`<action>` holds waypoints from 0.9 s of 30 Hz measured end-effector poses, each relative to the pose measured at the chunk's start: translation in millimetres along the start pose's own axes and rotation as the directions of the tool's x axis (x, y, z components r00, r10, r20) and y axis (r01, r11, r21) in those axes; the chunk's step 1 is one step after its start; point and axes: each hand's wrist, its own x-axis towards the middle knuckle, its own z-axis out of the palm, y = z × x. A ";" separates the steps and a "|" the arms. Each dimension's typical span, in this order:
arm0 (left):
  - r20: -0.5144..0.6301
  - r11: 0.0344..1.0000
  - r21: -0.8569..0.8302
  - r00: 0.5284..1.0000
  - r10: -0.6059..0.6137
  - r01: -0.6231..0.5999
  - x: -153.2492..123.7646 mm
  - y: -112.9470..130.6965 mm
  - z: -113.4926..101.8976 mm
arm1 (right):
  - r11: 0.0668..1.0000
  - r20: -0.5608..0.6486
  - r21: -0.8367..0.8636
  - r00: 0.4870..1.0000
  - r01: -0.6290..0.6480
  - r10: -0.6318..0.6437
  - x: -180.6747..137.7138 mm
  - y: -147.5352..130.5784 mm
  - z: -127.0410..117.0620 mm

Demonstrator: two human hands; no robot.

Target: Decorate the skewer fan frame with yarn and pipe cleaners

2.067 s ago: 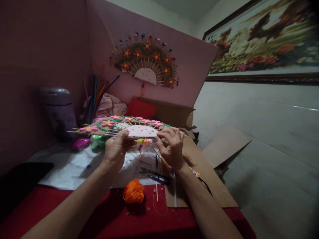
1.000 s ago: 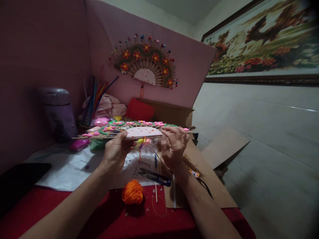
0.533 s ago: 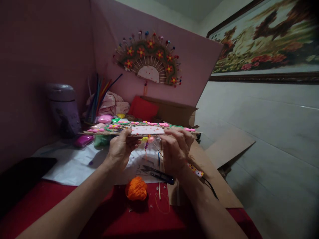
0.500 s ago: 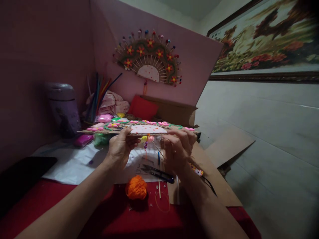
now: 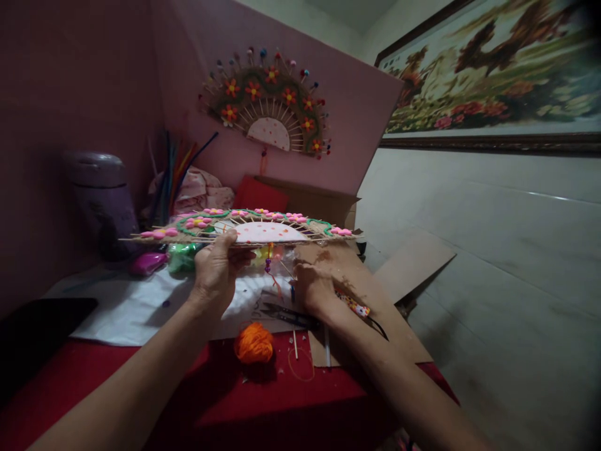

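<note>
My left hand [image 5: 216, 269] grips a handmade fan [image 5: 164, 233] by its lower edge, thumb on top and fingers underneath. The fan is nearly level and seen edge-on. It has thin sticks, pink flowers, a green wavy cord and a white dotted half-circle [image 5: 267, 232]. Purple beads [image 5: 268, 265] on orange yarn dangle below it. My right hand [image 5: 317, 289] is off the fan, low over the cardboard, with fingers curled and mostly hidden. A thin stick shows beside its fingertips; whether it is held is unclear. Black-handled thread snips [image 5: 286, 313] lie just below this hand.
An orange yarn ball [image 5: 253, 342] sits on the red cloth [image 5: 206, 401]. Cardboard [image 5: 389, 319] lies at the right, with a patterned tool [image 5: 352, 304] on it. A purple flask [image 5: 104, 200] and pipe cleaners [image 5: 176, 169] stand left. A finished fan [image 5: 270, 103] hangs behind.
My right hand has left the fan's right edge and come down toward the table. My left hand still holds the fan. The view has shifted a little to the right.
</note>
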 end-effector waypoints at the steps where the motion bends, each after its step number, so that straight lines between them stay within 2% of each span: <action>1: -0.006 1.000 -0.002 1.000 0.004 -0.004 0.4 0.3 -0.2 | 1.000 0.010 -0.003 1.000 -0.001 0.001 1.1 -1.3 -0.5; 4: -0.028 1.000 -0.007 1.000 0.008 -0.008 2.4 1.2 -0.8 | 0.997 -0.073 0.011 0.995 0.072 -0.071 -5.6 2.8 -4.9; 7: -0.067 1.000 -0.017 0.998 -0.003 0.002 3.8 2.2 -0.9 | 0.966 -0.258 0.101 0.944 0.240 -0.207 -24.0 14.0 -15.6; 9: -0.080 1.000 -0.020 0.997 -0.018 0.017 3.2 2.7 -0.6 | 0.914 -0.422 0.277 0.892 0.298 -0.163 -37.5 18.7 -27.5; 10: -0.078 0.999 -0.017 0.997 -0.029 0.027 2.3 2.8 -0.4 | 0.867 -0.494 0.397 0.866 0.302 -0.075 -43.3 18.7 -34.9; 11: -0.074 0.999 -0.011 0.996 -0.040 0.039 1.2 2.7 -0.1 | 0.792 -0.535 0.531 0.844 0.301 0.039 -48.0 17.0 -42.7; 12: -0.068 0.999 -0.001 0.996 -0.054 0.054 -0.2 2.4 0.3 | 0.676 -0.541 0.665 0.829 0.319 0.142 -51.2 13.7 -50.6; 14: -0.056 0.997 0.014 0.996 -0.075 0.076 -3.3 1.1 0.8 | 0.414 -0.497 0.831 0.831 0.373 0.250 -52.6 3.7 -64.3; 15: -0.050 0.996 0.017 0.995 -0.082 0.083 -4.7 0.1 1.0 | 0.305 -0.474 0.867 0.840 0.394 0.264 -50.9 -2.0 -69.1; 17: -0.038 0.996 0.018 0.995 -0.090 0.091 -6.8 -2.3 1.1 | 0.146 -0.428 0.904 0.863 0.403 0.268 -43.2 -12.1 -73.5; 19: -0.020 0.995 0.014 0.995 -0.102 0.102 -8.1 -4.7 1.0 | 0.060 -0.396 0.916 0.874 0.396 0.280 -32.1 -18.9 -72.4; 21: -0.008 0.992 0.022 0.993 -0.121 0.121 -8.7 -6.4 0.9 | 0.054 -0.389 0.919 0.873 0.391 0.296 -20.6 -22.3 -68.8; 27: -0.012 0.986 0.070 0.989 -0.150 0.151 -10.0 -7.0 1.1 | 0.185 -0.430 0.902 0.858 0.391 0.281 -1.7 -26.5 -60.1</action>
